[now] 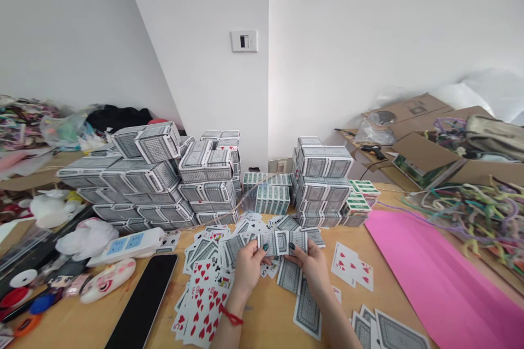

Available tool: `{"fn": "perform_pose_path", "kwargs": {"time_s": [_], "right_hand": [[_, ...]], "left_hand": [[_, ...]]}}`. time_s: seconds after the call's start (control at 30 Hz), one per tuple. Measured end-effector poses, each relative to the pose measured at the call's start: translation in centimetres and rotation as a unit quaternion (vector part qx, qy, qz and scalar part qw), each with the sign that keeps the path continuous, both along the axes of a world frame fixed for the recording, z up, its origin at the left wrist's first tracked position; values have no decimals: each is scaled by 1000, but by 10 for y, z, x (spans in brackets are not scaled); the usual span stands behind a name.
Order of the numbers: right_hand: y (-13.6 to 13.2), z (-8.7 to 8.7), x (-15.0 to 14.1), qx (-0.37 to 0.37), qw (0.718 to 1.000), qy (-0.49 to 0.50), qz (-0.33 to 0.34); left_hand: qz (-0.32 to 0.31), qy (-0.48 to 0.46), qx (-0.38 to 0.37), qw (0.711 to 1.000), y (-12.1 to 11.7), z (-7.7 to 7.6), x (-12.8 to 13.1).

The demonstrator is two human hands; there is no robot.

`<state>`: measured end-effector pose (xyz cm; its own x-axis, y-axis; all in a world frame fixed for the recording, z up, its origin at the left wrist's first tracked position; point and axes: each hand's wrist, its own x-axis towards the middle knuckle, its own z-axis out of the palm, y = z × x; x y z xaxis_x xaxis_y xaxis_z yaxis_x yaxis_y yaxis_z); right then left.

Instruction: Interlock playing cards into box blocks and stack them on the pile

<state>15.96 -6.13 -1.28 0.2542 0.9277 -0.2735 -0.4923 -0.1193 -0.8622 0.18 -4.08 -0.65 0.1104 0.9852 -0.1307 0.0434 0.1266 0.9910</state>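
Both my hands hold a strip of grey-backed playing cards (282,242) just above the table, its patterned backs facing me. At its left end, my left hand (250,263) grips it with the thumb on top; a red string circles that wrist. My right hand (308,262) pinches the right end the same way. The cards seem folded or overlapped at the middle; exactly how, I cannot tell. Under and around my hands lie loose playing cards (204,300), some face up, some face down. Two face-up heart cards (347,264) lie right of my right hand.
Stacked blocks of folded cards stand at the left (143,185), centre-left (208,180) and right (323,180). Green-white card boxes (272,196) sit between them. A black phone (143,305), a power strip (126,245), pink paper (442,278) and a cardboard box (429,158) flank the work area.
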Motion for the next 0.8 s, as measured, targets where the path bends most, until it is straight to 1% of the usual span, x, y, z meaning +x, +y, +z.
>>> {"fn": "perform_pose_path", "kwargs": {"time_s": [0.23, 0.43, 0.7, 0.8], "right_hand": [[1, -2, 1, 3, 1000, -12, 7], [1, -2, 1, 1, 1000, -28, 12], [2, -4, 4, -8, 999, -50, 12], [1, -4, 4, -6, 998, -57, 13]], "left_hand": [[-9, -2, -1, 1000, 0, -2, 0], [-15, 1, 1, 1000, 0, 2, 0], [-32, 7, -18, 999, 0, 2, -1], [-33, 12, -23, 999, 0, 4, -1]]}}
